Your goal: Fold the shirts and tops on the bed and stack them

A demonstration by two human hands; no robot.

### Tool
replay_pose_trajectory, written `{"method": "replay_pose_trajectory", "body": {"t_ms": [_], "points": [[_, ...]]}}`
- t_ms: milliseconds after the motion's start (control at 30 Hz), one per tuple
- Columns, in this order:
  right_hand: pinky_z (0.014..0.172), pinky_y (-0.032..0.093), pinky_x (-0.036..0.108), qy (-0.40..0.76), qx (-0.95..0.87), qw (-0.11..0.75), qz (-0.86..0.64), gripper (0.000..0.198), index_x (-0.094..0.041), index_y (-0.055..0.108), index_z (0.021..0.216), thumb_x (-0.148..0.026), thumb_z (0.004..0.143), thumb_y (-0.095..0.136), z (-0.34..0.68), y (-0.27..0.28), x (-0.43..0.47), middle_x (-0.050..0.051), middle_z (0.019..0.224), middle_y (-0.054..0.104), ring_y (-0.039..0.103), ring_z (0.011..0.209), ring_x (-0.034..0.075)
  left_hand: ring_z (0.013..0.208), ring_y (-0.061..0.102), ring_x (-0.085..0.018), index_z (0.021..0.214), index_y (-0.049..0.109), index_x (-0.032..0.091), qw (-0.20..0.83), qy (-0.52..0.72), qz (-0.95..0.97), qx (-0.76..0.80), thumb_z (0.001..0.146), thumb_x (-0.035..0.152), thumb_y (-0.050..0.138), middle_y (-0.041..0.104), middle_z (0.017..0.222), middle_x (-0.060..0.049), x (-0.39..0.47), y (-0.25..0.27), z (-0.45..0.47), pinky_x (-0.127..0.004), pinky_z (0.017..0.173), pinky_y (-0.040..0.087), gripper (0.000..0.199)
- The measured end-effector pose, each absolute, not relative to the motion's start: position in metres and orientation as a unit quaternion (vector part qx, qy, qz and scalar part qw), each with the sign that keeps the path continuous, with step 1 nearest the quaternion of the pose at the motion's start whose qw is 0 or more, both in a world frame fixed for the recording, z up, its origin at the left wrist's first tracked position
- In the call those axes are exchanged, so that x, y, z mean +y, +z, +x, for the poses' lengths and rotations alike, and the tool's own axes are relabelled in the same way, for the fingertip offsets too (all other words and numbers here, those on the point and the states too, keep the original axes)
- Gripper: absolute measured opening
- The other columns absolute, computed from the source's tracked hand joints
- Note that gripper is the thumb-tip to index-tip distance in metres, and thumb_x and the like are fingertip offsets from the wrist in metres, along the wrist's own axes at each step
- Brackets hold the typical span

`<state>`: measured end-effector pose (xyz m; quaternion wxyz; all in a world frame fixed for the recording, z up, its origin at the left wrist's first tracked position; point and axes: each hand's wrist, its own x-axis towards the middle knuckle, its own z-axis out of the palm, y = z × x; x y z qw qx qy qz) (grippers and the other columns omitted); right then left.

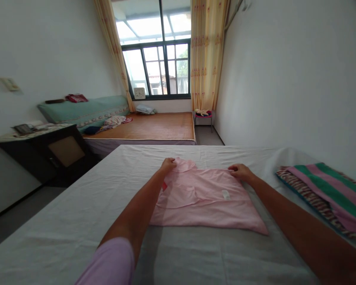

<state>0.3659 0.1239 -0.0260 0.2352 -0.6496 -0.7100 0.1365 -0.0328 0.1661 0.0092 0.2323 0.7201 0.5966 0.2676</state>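
A pink shirt (pixel 213 184) lies partly folded on the white sheet (pixel 77 213) in front of me, with a small white patch on its right half and a bit of red at its left edge. My left hand (pixel 167 165) pinches the shirt at its far left corner, near the collar-like piece. At the far right corner, my right hand (pixel 241 172) has its fingers closed on the fabric edge. The near edge of the shirt rests flat on the sheet, its lower right corner pointing outward.
Folded striped cloths (pixel 329 194) in green, pink and brown lie on the sheet at the right. Beyond stands a bed with a brown mat (pixel 163 124). A dark cabinet (pixel 56 154) is at the left, and a small stool (pixel 203 115) by the curtain (pixel 206 59).
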Motion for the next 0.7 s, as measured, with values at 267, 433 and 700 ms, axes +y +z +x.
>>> {"method": "replay_pose_trajectory", "body": {"t_ms": [267, 433, 700], "points": [[0.073, 0.051, 0.031, 0.245, -0.746, 0.317, -0.532, 0.031, -0.016, 0.074, 0.094, -0.037, 0.077, 0.059, 0.388, -0.002, 0.049, 0.008, 0.093, 0.074, 0.066, 0.085, 0.022, 0.07, 0.059, -0.014, 0.088, 0.071, 0.009, 0.371, 0.311, 0.766, 0.422, 0.072, 0.023, 0.056, 0.067, 0.073, -0.002, 0.084, 0.049, -0.07, -0.023, 0.066, 0.045, 0.026], [0.071, 0.051, 0.032, 0.245, -0.785, 0.24, -0.515, 0.026, -0.022, 0.075, 0.087, -0.039, 0.079, 0.058, 0.4, -0.016, -0.001, 0.005, 0.086, 0.073, 0.064, 0.079, 0.021, 0.084, 0.062, -0.017, 0.076, 0.07, 0.014, 0.342, 0.183, 0.841, 0.377, 0.069, 0.013, 0.056, 0.071, 0.086, -0.005, 0.019, 0.039, -0.094, -0.027, 0.081, 0.047, 0.016], [0.085, 0.047, 0.036, 0.068, -0.81, 0.182, -0.553, 0.029, -0.023, 0.075, 0.082, -0.018, 0.074, 0.048, 0.374, -0.002, 0.0, 0.007, 0.087, 0.072, 0.064, 0.087, 0.022, 0.079, 0.059, -0.015, 0.066, 0.065, 0.018, 0.25, 0.122, 0.868, 0.41, 0.072, 0.012, 0.049, 0.067, 0.076, 0.0, 0.001, 0.043, -0.078, -0.024, 0.078, 0.044, 0.018]]}}
